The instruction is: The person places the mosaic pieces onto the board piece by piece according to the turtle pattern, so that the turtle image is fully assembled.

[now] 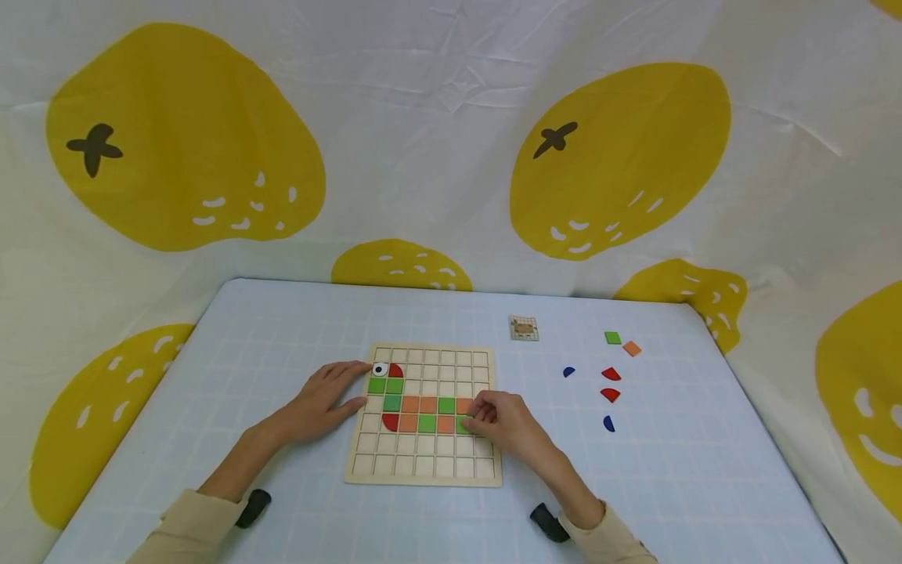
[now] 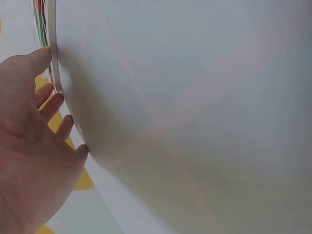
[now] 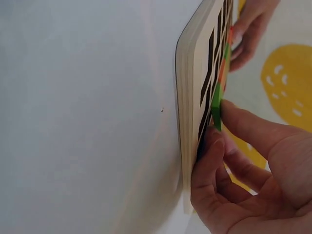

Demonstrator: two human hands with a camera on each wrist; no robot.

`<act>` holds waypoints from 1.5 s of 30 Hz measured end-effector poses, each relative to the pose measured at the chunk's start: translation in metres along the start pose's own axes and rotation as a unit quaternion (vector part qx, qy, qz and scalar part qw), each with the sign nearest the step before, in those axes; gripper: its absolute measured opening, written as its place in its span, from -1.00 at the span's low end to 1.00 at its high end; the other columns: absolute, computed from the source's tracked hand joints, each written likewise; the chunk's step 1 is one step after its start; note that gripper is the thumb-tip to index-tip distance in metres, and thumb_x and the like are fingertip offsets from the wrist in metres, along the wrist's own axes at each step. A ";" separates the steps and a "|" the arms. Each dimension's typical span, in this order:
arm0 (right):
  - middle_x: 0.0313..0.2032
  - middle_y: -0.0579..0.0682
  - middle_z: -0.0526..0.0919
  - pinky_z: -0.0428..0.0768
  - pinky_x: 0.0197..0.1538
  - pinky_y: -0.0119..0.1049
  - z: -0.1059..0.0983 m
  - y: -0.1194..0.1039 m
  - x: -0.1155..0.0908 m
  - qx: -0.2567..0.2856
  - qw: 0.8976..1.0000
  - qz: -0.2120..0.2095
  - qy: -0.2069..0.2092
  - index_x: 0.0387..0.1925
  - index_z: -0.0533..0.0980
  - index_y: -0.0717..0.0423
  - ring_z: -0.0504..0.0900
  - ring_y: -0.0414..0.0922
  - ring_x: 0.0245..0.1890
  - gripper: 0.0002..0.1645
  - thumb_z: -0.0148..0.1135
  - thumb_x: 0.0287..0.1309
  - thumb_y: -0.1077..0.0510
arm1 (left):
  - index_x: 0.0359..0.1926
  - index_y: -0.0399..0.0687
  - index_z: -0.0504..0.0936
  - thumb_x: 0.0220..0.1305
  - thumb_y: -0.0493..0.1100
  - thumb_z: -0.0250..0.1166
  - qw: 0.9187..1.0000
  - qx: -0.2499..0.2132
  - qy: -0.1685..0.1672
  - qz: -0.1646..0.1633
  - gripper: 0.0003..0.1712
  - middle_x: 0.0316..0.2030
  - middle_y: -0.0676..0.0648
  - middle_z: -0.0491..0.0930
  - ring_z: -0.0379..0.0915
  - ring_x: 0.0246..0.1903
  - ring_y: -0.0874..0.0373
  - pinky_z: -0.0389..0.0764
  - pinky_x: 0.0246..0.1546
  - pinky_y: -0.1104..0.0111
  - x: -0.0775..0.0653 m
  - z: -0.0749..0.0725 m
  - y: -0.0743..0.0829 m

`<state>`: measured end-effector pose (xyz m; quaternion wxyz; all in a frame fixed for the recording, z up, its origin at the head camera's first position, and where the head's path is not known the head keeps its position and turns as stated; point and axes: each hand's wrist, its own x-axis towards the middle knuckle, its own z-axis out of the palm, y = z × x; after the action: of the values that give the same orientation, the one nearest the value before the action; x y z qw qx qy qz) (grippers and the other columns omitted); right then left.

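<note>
A square wooden grid board (image 1: 395,478) lies on the table, with green, orange and red pieces and a white eye tile (image 1: 380,369) set in its cells. My left hand (image 1: 317,406) touches the board's left edge, thumb and fingers spread. At the right end of the lower coloured row, my right hand (image 1: 509,423) pinches a green square tile (image 3: 217,109) between thumb and fingers. In the right wrist view this tile sits slightly raised from the board's face. The fingers partly cover an orange tile (image 1: 463,405) just above it.
Right of the board lie loose pieces: a green square (image 1: 612,338), an orange square (image 1: 632,348), two red ones including a red wedge (image 1: 611,374), and two blue ones including a blue half-round (image 1: 568,372). A small picture card (image 1: 524,328) lies behind the board.
</note>
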<state>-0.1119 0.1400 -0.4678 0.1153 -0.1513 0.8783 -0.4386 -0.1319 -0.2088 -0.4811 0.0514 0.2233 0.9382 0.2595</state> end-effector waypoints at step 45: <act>-0.31 -0.14 0.66 0.69 -0.02 -0.23 -0.066 0.056 -0.018 -0.076 0.992 0.055 0.090 -0.15 0.67 0.06 0.60 -0.16 -0.25 -0.88 0.42 0.28 0.21 | 0.53 -0.05 0.29 0.51 0.04 0.24 1.000 0.018 0.007 0.000 -0.30 0.45 -0.22 0.33 0.15 0.43 -0.29 0.20 0.39 -0.27 -0.002 0.002 0.001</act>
<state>-0.1266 0.2272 -0.4730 0.0482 -0.0707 0.9229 -0.3754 -0.1294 -0.2081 -0.4823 0.0411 0.2220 0.9431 0.2442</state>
